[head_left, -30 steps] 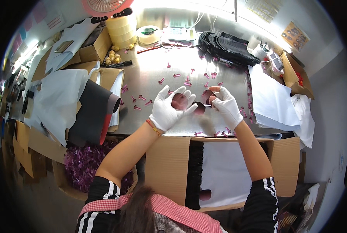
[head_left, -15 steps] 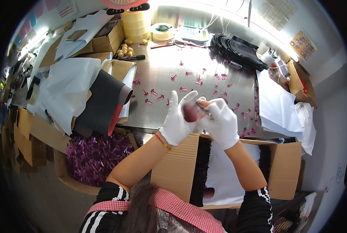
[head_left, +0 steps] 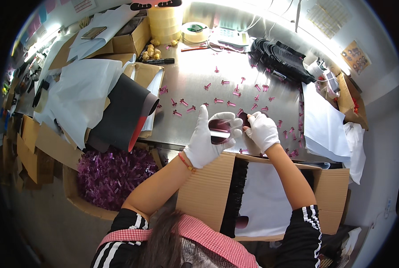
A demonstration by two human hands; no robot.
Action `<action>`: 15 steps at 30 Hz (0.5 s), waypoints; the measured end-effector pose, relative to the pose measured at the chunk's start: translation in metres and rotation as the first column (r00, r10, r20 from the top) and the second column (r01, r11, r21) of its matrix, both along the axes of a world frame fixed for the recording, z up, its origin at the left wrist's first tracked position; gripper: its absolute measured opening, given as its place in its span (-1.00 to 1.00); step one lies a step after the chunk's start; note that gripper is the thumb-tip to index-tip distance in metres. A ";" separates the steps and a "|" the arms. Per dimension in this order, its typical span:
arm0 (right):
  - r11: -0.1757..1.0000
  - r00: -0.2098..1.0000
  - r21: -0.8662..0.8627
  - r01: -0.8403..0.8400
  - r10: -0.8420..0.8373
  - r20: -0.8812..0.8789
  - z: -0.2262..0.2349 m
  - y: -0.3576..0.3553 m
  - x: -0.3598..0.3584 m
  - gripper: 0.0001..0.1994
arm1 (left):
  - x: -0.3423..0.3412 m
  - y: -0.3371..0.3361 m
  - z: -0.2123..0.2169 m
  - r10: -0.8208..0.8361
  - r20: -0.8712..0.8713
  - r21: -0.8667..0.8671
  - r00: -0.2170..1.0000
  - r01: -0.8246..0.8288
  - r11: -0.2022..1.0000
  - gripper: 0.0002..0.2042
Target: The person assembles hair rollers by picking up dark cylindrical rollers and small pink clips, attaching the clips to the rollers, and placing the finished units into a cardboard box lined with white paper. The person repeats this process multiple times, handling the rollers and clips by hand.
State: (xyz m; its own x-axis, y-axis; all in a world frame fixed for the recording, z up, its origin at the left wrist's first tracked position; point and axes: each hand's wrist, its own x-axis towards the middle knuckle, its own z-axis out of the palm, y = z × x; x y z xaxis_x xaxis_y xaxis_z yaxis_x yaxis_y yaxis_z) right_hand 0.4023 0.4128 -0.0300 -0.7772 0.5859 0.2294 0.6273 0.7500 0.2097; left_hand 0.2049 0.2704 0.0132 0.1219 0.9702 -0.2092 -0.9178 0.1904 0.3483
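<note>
In the middle of the view, a dark purple tinted lens [head_left: 219, 125] with a bright reflection across it rests in my white-gloved left hand [head_left: 202, 142]. Its palm faces up, with fingers curled around the lens's right side. Just to the right, my gloved right hand [head_left: 263, 131] pinches another dark lens [head_left: 245, 118], partly covered by the fingers. Both hands are over the near edge of the metal table [head_left: 188, 89]. Several small pink plastic pieces [head_left: 218, 100] lie scattered on it around and beyond my hands.
Below my hands stands an open cardboard box [head_left: 204, 192] with white sheeting, black edging and a dark lens [head_left: 241, 222]. A carton of purple plastic pieces [head_left: 114, 178] is at lower left. Stacked black strips [head_left: 277, 60], paper [head_left: 322, 120], tape rolls [head_left: 165, 27] and cartons surround the tabletop.
My right hand has moved away from the left, to the right, carrying a dark lens. The lens in my left hand now shows plainly. The whole view has shifted slightly.
</note>
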 end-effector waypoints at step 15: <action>0.429 0.676 -0.796 -0.427 -0.432 -0.596 0.057 -0.082 -0.033 -0.91 | 0.017 -0.002 -0.020 0.120 -0.478 -0.037 0.870 -0.157 0.987 -0.38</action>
State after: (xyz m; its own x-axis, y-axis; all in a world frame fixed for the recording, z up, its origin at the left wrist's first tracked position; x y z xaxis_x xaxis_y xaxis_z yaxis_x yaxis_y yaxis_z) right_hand 0.3697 0.3312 0.0271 -0.6383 0.7695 0.0213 0.2300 0.2170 -0.9487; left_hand 0.2216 0.2681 -0.0063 -0.1441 0.9497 -0.2782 -0.6660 0.1148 0.7371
